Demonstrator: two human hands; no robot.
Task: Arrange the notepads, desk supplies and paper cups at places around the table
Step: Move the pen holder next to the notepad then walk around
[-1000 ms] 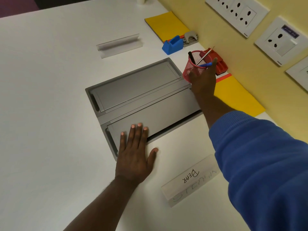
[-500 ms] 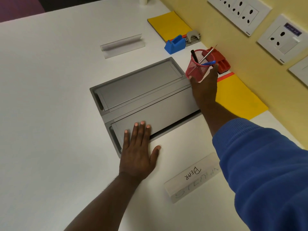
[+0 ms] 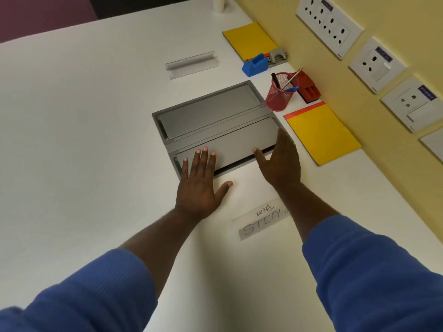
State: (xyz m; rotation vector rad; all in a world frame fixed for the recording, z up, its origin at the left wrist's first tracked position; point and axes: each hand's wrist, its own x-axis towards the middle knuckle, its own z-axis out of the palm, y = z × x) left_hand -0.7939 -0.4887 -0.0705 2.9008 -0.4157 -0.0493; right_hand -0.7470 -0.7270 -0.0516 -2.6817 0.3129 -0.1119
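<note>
A red mesh pen cup [image 3: 279,95] with pens stands upright beside the grey table hatch [image 3: 215,121]. Behind the cup sits a red desk organiser [image 3: 308,88]. One yellow notepad [image 3: 322,134] lies near the wall on the right, another yellow notepad [image 3: 250,40] farther back. A blue tape dispenser [image 3: 255,65] and a grey hole punch [image 3: 278,56] sit between them. My left hand [image 3: 199,183] rests flat on the hatch's near edge. My right hand [image 3: 280,161] hovers open and empty over the hatch's right end, well short of the cup.
A name card [image 3: 261,221] with handwriting lies on the white table [image 3: 84,140] near me. A clear card holder [image 3: 191,64] lies behind the hatch. A paper cup [image 3: 218,4] stands at the far edge. Wall sockets [image 3: 330,25] line the yellow wall on the right.
My right hand has let go of the red pen cup and drawn back toward me. The cup stays standing by the hatch. My left hand has not moved.
</note>
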